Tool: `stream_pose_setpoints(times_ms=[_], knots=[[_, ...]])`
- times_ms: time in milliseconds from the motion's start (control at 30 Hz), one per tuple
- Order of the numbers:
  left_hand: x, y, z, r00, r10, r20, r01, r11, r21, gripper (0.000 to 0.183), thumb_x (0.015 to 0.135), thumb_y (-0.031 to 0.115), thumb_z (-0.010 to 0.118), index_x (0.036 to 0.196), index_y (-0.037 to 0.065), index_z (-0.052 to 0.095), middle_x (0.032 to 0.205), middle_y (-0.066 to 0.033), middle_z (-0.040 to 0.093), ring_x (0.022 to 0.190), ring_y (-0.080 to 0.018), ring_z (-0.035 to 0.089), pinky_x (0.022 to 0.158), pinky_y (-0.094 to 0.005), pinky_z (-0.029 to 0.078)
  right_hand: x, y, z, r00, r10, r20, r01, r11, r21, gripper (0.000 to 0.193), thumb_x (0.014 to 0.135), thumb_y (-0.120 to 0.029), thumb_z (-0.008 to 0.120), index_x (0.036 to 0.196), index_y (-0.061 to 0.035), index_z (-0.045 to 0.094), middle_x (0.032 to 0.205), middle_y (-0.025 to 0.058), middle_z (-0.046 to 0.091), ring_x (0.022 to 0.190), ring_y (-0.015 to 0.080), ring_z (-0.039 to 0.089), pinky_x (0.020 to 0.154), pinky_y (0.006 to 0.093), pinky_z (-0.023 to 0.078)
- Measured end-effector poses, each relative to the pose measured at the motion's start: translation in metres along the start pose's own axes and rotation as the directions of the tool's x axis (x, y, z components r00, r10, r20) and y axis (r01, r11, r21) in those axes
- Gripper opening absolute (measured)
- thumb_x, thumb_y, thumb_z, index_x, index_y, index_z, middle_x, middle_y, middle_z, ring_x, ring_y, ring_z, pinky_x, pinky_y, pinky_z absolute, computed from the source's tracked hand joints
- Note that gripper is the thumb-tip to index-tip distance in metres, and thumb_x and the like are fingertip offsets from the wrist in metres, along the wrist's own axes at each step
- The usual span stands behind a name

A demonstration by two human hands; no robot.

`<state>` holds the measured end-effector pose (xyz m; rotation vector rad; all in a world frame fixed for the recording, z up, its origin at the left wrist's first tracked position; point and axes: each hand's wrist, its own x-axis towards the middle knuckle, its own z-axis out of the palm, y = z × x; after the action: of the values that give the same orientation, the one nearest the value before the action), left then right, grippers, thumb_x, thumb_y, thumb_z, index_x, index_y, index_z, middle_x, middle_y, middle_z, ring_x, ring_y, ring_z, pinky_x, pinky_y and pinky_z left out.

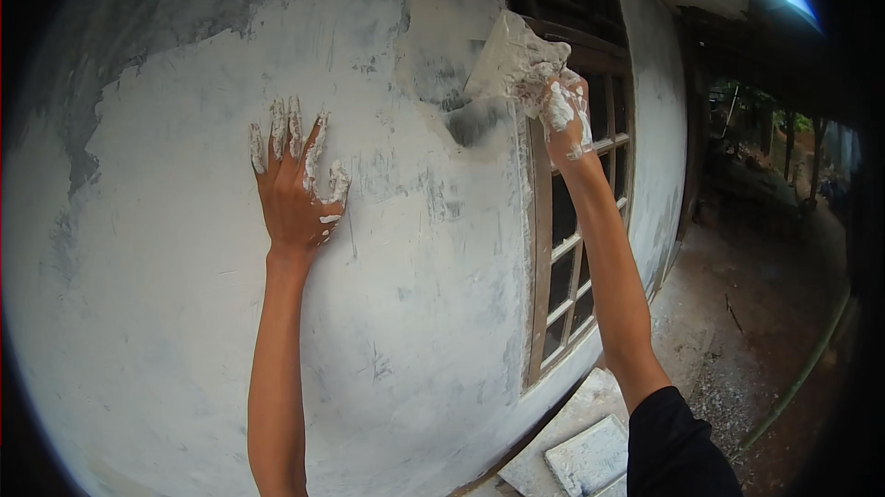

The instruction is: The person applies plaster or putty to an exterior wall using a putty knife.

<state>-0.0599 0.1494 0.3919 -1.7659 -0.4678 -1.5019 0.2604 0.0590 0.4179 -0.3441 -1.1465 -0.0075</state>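
My left hand [297,188] lies against the wall [415,294] with its fingers apart, the fingers and thumb thickly smeared with white putty. Higher up and to the right, my right hand [569,114] is wrapped round a broad putty knife [502,59], its blade tilted against the wall beside the window frame. A lump of wet putty coats the tool where I grip it, so its handle is hidden. White coating covers much of the wall; grey patches show under the blade and toward the upper left.
A wooden-framed window [581,248] with small panes stands just right of the tool. White-stained boards [590,455] lie low at the wall's foot. Bare ground [737,313] stretches to the right, where a long pole [802,382] lies.
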Motion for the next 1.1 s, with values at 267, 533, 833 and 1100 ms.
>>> stream_pose_setpoints(times_ms=[267, 533, 833, 1100], knots=[[0.001, 0.001, -0.008, 0.999, 0.007, -0.051, -0.008, 1.0, -0.014, 0.065, 0.061, 0.013, 0.068, 0.125, 0.005, 0.055, 0.123, -0.0158, 0.056, 0.121, -0.0334, 0.047, 0.109, -0.0477, 0.028, -0.055, 0.063, 0.074, 0.862, -0.117, 0.493, 0.506, 0.144, -0.85, 0.029, 0.081, 0.0, 0.047, 0.107, 0.013, 0.053, 0.085, 0.0242, 0.063, 0.07, 0.0425, 0.063, 0.064, 0.0437, 0.053], [-0.006, -0.01, -0.003, 1.0, -0.007, -0.014, 0.007, 1.0, -0.028, 0.075, 0.059, 0.025, 0.07, 0.131, 0.011, 0.051, 0.128, -0.0171, 0.052, 0.125, -0.0351, 0.042, 0.109, -0.0505, 0.026, -0.07, -0.001, 0.034, 0.891, -0.192, 0.412, 0.455, 0.392, -0.8, 0.021, 0.082, -0.006, 0.056, 0.097, 0.0085, 0.056, 0.075, 0.0276, 0.06, 0.07, 0.0408, 0.062, 0.063, 0.044, 0.051], [-0.003, -0.007, 0.005, 0.997, 0.025, -0.067, -0.03, 0.996, -0.079, 0.082, 0.054, 0.027, 0.074, 0.131, 0.012, 0.051, 0.125, -0.016, 0.055, 0.124, -0.0354, 0.043, 0.108, -0.0509, 0.027, -0.099, 0.079, 0.039, 0.91, -0.152, 0.385, 0.408, 0.183, -0.894, 0.021, 0.078, -0.005, 0.057, 0.094, 0.0084, 0.057, 0.073, 0.0272, 0.06, 0.07, 0.0434, 0.061, 0.064, 0.047, 0.049], [-0.002, -0.006, -0.001, 1.0, 0.0, -0.025, -0.002, 0.996, -0.091, 0.084, 0.052, 0.026, 0.075, 0.131, 0.013, 0.051, 0.127, -0.0171, 0.054, 0.124, -0.0352, 0.043, 0.108, -0.0505, 0.026, -0.061, 0.026, 0.012, 0.972, -0.054, 0.228, 0.232, 0.37, -0.9, 0.02, 0.081, -0.006, 0.055, 0.096, 0.008, 0.056, 0.08, 0.0278, 0.059, 0.07, 0.0431, 0.06, 0.066, 0.0455, 0.05]])
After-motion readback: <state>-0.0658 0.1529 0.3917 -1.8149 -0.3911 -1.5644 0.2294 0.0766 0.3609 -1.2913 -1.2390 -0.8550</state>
